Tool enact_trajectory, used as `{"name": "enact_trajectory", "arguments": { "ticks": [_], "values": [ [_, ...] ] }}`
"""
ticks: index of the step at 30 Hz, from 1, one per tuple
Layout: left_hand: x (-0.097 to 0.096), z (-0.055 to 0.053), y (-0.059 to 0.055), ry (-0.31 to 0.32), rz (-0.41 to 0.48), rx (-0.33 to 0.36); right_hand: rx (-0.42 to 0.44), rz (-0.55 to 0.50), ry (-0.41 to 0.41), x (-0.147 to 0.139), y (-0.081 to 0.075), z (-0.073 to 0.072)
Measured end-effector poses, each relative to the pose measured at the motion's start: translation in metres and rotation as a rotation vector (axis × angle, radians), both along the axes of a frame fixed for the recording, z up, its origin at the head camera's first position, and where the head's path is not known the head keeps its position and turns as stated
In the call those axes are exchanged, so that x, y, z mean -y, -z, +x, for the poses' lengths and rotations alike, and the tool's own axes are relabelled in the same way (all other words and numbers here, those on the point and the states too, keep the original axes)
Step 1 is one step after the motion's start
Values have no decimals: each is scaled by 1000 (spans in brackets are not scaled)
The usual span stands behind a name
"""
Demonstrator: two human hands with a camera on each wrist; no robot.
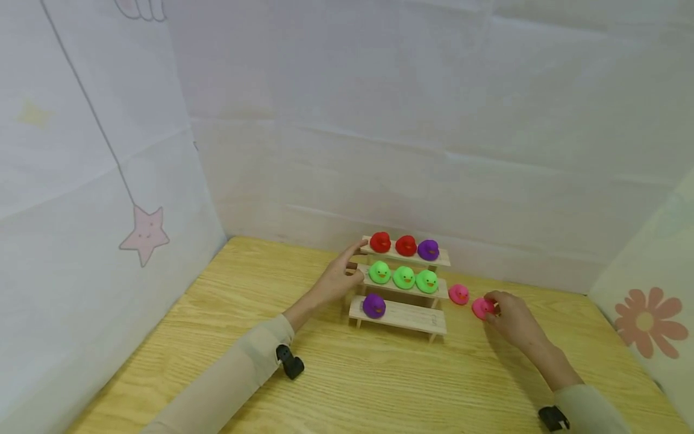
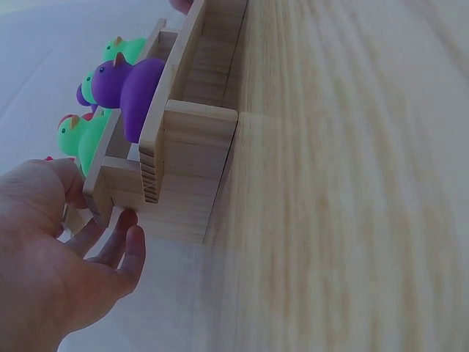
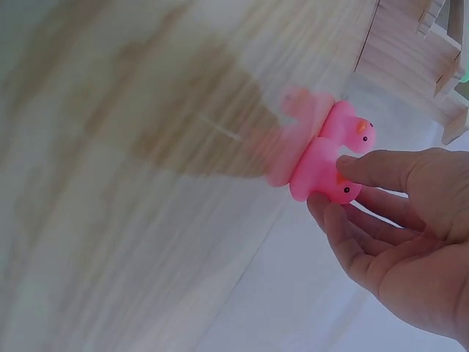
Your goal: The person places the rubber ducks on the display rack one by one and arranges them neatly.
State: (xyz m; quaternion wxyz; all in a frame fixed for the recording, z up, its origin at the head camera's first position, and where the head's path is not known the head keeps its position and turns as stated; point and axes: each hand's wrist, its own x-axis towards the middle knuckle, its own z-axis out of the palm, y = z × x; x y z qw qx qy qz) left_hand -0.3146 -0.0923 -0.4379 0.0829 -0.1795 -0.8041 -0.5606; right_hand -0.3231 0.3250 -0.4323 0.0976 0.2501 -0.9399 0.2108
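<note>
A three-tier wooden stand [image 1: 412, 317] holds small rubber ducks on its steps. My left hand [image 1: 337, 278] grips its left end, with the thumb against the end of the middle board [image 2: 97, 192] and other fingers curled beyond it. To the right of the stand, my right hand [image 1: 512, 318] pinches a pink rubber duck [image 3: 322, 172] between thumb and fingers, low at the tabletop. Right beside it sits a second pink duck [image 1: 459, 294]. A purple duck [image 1: 374, 306] stands at the left of the lowest step.
Green ducks [image 1: 403, 278] line the middle step. The top step carries two red ducks [image 1: 406, 246] and a purple duck [image 1: 428, 250]. Pale cloth walls [image 1: 412, 150] rise behind and on both sides of the wooden table [image 1: 347, 386].
</note>
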Motion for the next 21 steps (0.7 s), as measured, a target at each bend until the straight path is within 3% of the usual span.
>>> {"name": "enact_trajectory", "arguments": {
  "ticks": [10, 21],
  "values": [
    [0, 0, -1, 1, -4, 16, -4, 9, 4, 0, 0, 0],
    [0, 0, 0, 4, 29, 12, -27, -18, -6, 5, -7, 10]
  ]
}}
